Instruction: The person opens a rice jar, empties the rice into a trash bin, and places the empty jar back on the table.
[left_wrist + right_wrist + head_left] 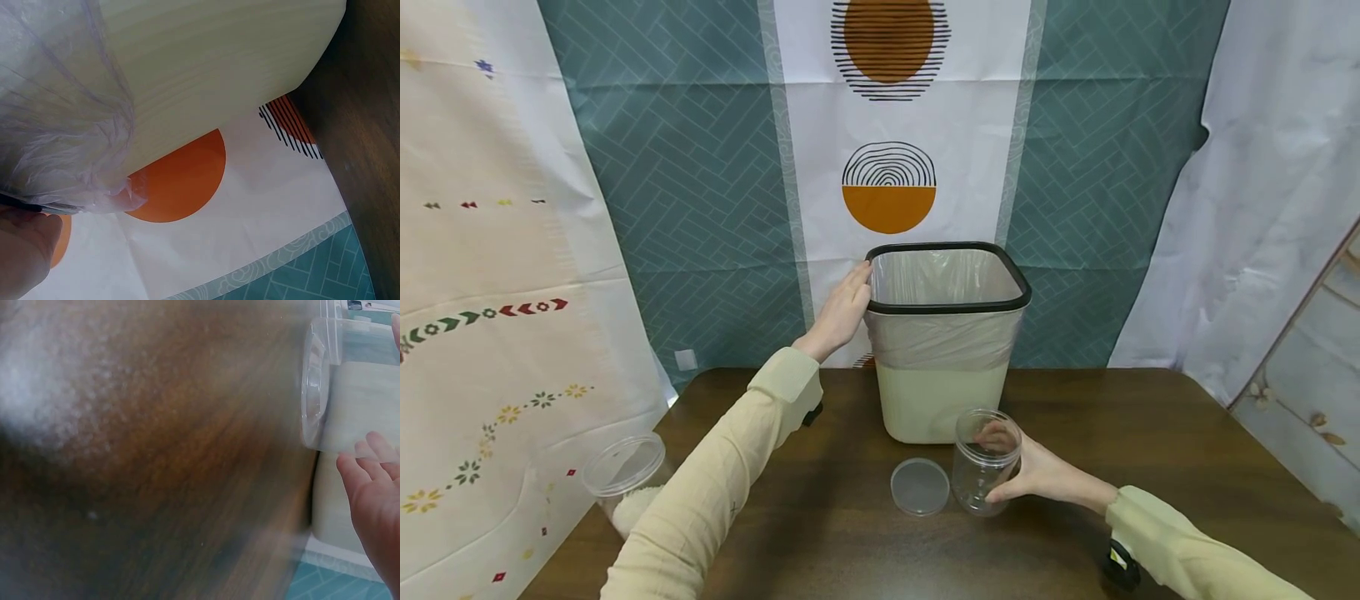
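Observation:
A cream trash bin [943, 400] with a black rim and a clear plastic liner [943, 346] stands upright on the table. At the rim's left side my left hand [842, 304] holds on; its fingertips meet the black edge in the left wrist view. In front of the bin my right hand [1037, 471] grips an upright clear jar [973, 471], thumb on the near side and fingers around the far side, seen through the plastic. The jar is uncapped and looks empty. A round translucent lid [920, 486] lies flat just left of it.
Another clear jar [625, 471], capped and with something white inside, stands at the table's left edge, partly hidden by my left sleeve [700, 492]. Patterned cloth [700, 167] hangs behind the dark wooden table [1097, 425].

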Demonstrator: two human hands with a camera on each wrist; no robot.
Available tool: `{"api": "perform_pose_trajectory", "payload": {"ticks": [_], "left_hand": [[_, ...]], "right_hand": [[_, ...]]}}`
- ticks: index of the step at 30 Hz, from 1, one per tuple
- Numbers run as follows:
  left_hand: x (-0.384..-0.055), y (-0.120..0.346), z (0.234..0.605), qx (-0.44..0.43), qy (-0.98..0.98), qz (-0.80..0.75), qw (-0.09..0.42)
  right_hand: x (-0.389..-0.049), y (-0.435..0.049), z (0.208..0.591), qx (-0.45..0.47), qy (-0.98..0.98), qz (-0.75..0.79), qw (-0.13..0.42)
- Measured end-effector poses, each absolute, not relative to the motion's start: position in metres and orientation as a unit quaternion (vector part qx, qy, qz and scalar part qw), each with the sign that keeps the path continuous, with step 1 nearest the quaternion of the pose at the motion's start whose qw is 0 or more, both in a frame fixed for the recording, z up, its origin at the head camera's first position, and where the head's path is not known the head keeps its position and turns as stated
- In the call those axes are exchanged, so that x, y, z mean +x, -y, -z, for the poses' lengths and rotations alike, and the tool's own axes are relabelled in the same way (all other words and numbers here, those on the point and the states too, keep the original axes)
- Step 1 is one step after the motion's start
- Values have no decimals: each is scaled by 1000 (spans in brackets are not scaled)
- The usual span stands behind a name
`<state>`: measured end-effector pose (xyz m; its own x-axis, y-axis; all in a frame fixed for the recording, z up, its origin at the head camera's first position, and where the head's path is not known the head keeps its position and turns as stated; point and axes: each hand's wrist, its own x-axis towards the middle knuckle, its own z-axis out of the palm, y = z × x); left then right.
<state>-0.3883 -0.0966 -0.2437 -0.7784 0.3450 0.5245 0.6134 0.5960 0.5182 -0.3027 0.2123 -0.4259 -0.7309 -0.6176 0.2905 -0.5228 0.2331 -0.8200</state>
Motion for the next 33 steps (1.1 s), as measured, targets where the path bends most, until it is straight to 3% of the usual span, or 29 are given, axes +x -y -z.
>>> {"api": "perform_pose_trajectory", "payload": {"ticks": [18,33], "left_hand": [[-381,106,240,-265,879,352,184],[-352,124,237,-292,869,347,197]], "right_hand": [[-304,-207,425,-370,-791,484,51],[-302,-212,425,-369,-790,488,45]]}}
